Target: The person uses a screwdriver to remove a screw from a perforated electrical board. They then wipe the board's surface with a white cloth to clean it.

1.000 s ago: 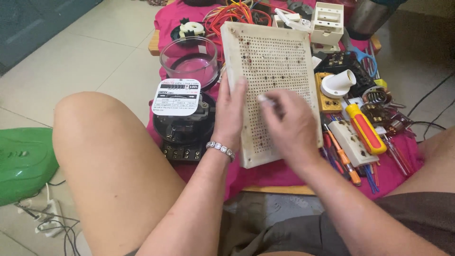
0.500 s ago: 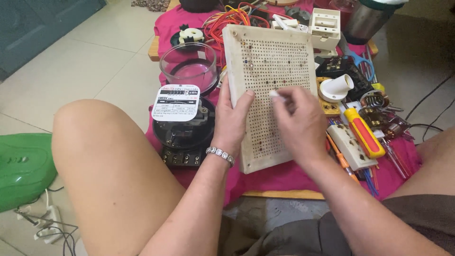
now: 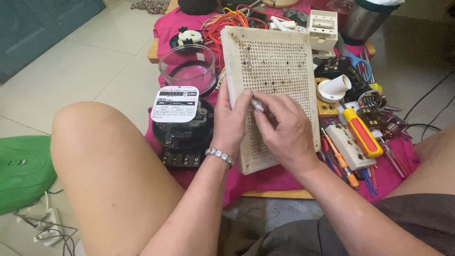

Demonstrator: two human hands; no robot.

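Observation:
A cream perforated board lies on the pink cloth over a low wooden table. My left hand grips the board's left edge, thumb on its face, a beaded bracelet on the wrist. My right hand rests on the board's middle, with its fingertips pinching a small pale part against the holes. What that part is cannot be made out.
Left of the board sit a black electric meter and its clear glass cover. To the right lie a red-and-yellow screwdriver, a white lamp holder, a terminal block and small tools. Orange wires and a steel cup are behind. My bare knees flank the table.
My hands have shifted slightly on the board. The right hand's fingers have closed in toward the left thumb over the small part.

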